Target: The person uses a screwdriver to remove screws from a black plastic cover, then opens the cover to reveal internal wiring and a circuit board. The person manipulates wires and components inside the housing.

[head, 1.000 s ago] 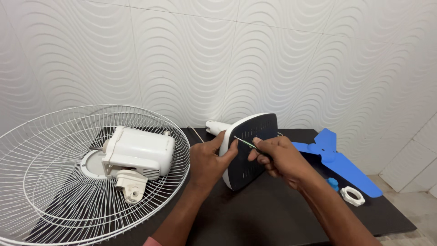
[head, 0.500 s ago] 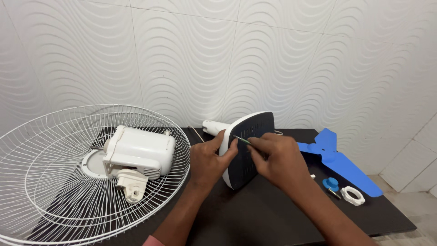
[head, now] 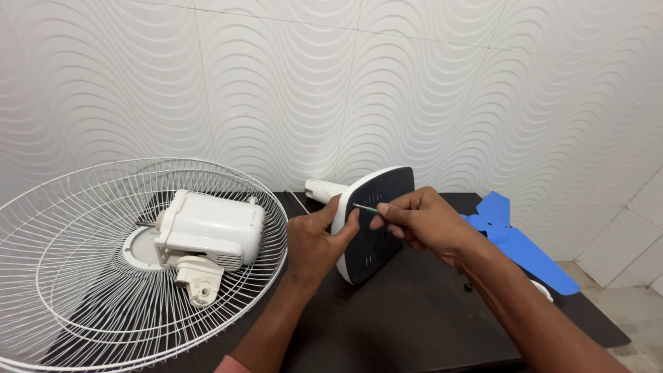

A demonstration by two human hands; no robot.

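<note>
One fan base (head: 376, 224), two hands (head: 366, 231)

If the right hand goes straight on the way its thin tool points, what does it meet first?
Most likely the left hand: the thin tool in the right hand points left, at the left fingertips on the fan base. Depth is unclear.
</note>
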